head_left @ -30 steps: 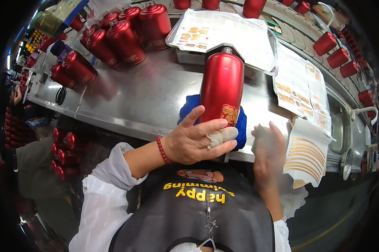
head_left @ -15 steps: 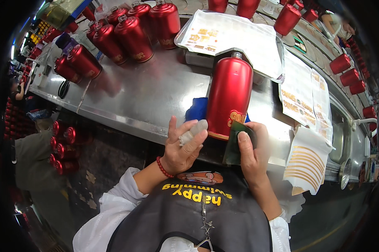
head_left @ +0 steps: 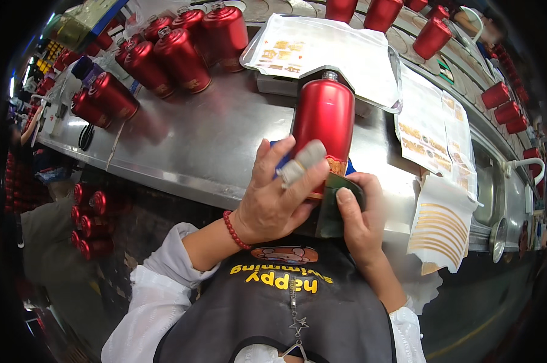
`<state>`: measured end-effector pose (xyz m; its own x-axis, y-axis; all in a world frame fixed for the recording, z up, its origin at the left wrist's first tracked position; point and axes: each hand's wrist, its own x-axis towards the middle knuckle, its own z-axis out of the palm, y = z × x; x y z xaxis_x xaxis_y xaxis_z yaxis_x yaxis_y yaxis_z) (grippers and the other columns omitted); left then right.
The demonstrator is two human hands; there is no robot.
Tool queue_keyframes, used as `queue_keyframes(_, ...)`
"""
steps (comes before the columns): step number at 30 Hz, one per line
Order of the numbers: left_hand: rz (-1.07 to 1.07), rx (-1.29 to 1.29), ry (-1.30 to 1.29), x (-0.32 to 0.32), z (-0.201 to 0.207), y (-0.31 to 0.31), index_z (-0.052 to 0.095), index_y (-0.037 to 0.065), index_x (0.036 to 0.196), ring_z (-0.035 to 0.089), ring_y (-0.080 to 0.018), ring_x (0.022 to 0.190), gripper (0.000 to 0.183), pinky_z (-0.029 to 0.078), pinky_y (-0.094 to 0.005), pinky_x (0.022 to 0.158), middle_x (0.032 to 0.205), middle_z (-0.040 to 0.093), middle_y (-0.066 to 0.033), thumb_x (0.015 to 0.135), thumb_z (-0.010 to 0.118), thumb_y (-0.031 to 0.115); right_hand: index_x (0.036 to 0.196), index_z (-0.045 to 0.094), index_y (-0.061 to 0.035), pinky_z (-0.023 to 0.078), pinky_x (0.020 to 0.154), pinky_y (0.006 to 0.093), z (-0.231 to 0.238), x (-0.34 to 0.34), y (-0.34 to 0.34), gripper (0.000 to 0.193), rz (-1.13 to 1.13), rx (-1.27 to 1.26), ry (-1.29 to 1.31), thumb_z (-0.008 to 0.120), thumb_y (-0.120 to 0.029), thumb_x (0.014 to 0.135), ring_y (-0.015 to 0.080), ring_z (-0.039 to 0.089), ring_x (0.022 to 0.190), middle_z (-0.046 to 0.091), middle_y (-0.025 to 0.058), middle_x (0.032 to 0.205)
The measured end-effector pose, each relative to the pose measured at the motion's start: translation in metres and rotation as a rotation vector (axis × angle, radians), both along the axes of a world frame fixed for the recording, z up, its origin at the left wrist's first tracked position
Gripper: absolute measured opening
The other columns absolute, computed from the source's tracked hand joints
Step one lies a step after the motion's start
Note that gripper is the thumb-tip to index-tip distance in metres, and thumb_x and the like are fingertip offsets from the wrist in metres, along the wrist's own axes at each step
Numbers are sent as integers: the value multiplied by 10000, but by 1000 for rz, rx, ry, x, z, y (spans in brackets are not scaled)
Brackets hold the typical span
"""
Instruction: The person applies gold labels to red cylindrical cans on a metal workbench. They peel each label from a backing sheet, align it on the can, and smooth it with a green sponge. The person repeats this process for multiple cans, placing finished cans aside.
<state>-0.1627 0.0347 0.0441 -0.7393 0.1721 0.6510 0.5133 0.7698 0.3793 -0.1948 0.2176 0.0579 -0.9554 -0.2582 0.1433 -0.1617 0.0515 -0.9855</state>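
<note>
A shiny red bottle (head_left: 325,118) lies tilted in front of me, its clear neck away from me, against a dark angled holder (head_left: 343,77). A gold decal (head_left: 337,166) shows near its base. My right hand (head_left: 364,221) pinches a flat dark green scraper (head_left: 331,209) between thumb and fingers, beside the base. My left hand (head_left: 272,202) is at the base's left side, its fingers apart and its thumb tip by the decal. One left finger wears a whitish wrap (head_left: 303,163). Blue cloth-like material (head_left: 280,158) shows partly behind that hand.
A steel table (head_left: 170,145) bears several red bottles (head_left: 182,57) at the left. Decal sheets lie on a tray (head_left: 322,45) behind the bottle and at the right (head_left: 428,130). A sheet of gold strips (head_left: 441,224) hangs over the front edge, near a sink (head_left: 488,199). Beyond runs a conveyor (head_left: 400,45).
My left hand has moved right and up onto the bottle's base, its thumb now by the decal. The right hand still holds the scraper there. Conveyor bottles have shifted right.
</note>
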Motion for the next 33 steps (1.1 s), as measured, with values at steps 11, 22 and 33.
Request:
queue_keyframes(11,98,-4,-125,1,-12,-9,431,51,1498,482,-431,1362,784,192,-589,1199,1431,543,-214,832,791,255,1083,556,-14,458,726,235,-3,-2,7,176,30,81,-20,625,-139,981,70,516,800,582,10,893)
queue_keyframes(22,153,-29,-114,4,0,-5,409,90,1517,335,-440,1456,839,226,-602,1177,1426,529,-229,807,815,278,1079,562,-13,460,727,245,-5,1,11,169,45,70,-19,627,-126,971,84,522,801,578,15,892)
queue_keyframes(33,151,-48,-229,7,-22,-10,319,-46,1506,513,-388,1337,888,163,-598,1204,1463,509,-218,906,714,476,1104,581,-5,532,700,405,-10,-5,16,229,77,30,26,635,-157,943,356,684,773,663,198,842)
